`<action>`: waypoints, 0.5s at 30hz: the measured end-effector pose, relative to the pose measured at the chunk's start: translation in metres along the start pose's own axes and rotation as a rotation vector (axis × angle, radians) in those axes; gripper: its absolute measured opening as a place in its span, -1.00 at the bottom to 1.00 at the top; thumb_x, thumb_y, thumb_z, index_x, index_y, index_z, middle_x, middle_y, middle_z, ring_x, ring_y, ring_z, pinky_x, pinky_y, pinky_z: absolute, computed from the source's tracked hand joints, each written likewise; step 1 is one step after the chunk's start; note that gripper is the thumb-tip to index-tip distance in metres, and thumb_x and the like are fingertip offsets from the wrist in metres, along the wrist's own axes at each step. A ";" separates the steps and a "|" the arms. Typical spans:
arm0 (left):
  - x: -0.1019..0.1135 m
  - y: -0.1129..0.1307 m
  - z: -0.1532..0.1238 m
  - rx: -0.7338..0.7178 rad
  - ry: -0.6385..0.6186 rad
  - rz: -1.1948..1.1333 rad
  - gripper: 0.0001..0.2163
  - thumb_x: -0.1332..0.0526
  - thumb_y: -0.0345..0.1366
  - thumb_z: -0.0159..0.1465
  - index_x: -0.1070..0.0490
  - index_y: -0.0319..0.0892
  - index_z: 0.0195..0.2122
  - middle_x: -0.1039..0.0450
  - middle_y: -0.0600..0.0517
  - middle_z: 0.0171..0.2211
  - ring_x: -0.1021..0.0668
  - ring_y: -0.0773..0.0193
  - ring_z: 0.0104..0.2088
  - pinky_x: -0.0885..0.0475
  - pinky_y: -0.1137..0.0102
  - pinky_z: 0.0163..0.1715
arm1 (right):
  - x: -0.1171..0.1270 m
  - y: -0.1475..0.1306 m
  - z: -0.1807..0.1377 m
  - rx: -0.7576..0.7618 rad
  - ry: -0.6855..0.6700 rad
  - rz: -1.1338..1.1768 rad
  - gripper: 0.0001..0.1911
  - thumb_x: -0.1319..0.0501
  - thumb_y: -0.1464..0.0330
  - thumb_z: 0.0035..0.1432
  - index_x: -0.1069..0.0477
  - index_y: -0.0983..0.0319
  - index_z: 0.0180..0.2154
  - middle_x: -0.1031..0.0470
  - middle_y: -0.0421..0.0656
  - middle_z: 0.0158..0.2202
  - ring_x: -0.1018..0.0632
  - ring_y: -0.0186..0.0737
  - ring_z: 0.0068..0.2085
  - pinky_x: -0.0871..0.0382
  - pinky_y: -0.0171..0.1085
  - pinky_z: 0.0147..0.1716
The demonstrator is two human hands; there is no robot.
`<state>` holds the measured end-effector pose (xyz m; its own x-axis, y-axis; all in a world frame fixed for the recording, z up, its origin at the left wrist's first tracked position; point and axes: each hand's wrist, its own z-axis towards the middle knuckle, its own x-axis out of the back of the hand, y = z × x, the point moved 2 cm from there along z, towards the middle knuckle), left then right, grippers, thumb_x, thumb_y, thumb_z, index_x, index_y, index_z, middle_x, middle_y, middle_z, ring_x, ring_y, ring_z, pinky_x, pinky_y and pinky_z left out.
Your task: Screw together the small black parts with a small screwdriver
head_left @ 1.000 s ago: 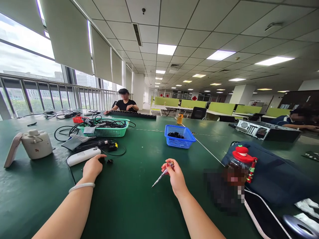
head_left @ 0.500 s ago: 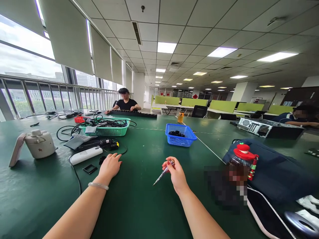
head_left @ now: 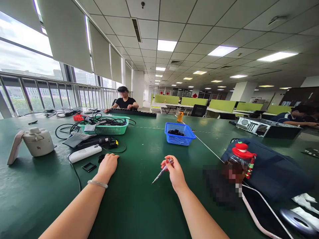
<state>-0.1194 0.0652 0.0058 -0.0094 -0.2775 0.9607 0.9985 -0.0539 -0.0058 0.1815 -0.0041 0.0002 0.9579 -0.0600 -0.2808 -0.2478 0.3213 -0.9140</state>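
Note:
My right hand is closed around the clear handle of a slim screwdriver. Its metal shaft slants down to the left, with the tip above the green table. Resting palm down on the tabletop, my left hand looks open, though its fingertips are partly out of sight. A small black piece lies right beside its knuckles; I cannot tell whether they touch. Left of this hand are a black square frame and a white elongated device.
A blue basket holds small black parts. The green basket is heaped with cables. A beige jug stands left. At right are a red-lidded bottle, a dark bag and a phone. A person sits opposite.
My left hand's fingers have drawn in and look less spread. The right hand keeps its hold on the screwdriver almost unmoved. The whole view has shifted slightly.

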 end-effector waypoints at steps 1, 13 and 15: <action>0.001 -0.001 0.000 0.008 0.018 -0.020 -0.50 0.06 -0.62 0.18 -0.51 -0.17 0.01 -0.51 -0.13 -0.08 -0.49 0.09 -0.07 -0.39 0.29 -0.05 | 0.000 0.000 0.000 -0.001 0.001 -0.001 -0.63 -0.33 0.09 -0.01 -0.35 0.18 -0.27 -0.50 -0.19 -0.42 -0.50 -0.20 -0.38 -0.38 -0.19 -0.33; 0.015 -0.040 0.003 0.390 0.373 -0.372 -0.76 -0.13 -0.31 0.25 -0.44 -0.16 -0.07 -0.51 -0.13 -0.11 -0.53 0.03 -0.11 -0.40 0.27 -0.16 | 0.000 0.000 -0.001 -0.002 -0.003 -0.003 -0.66 -0.32 0.12 0.01 -0.36 0.17 -0.26 -0.50 -0.18 -0.42 -0.50 -0.19 -0.38 -0.38 -0.18 -0.33; 0.015 -0.042 0.002 0.440 0.362 -0.382 -0.80 -0.13 -0.28 0.25 -0.44 -0.16 -0.13 -0.54 -0.12 -0.19 -0.55 0.02 -0.16 -0.41 0.27 -0.20 | 0.000 0.000 -0.001 -0.004 0.000 -0.004 -0.66 -0.33 0.11 0.00 -0.36 0.17 -0.26 -0.50 -0.19 -0.42 -0.50 -0.19 -0.38 -0.38 -0.19 -0.34</action>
<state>-0.1616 0.0652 0.0212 -0.3066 -0.6235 0.7192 0.8494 0.1618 0.5023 0.1813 -0.0053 0.0002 0.9590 -0.0609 -0.2767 -0.2442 0.3171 -0.9164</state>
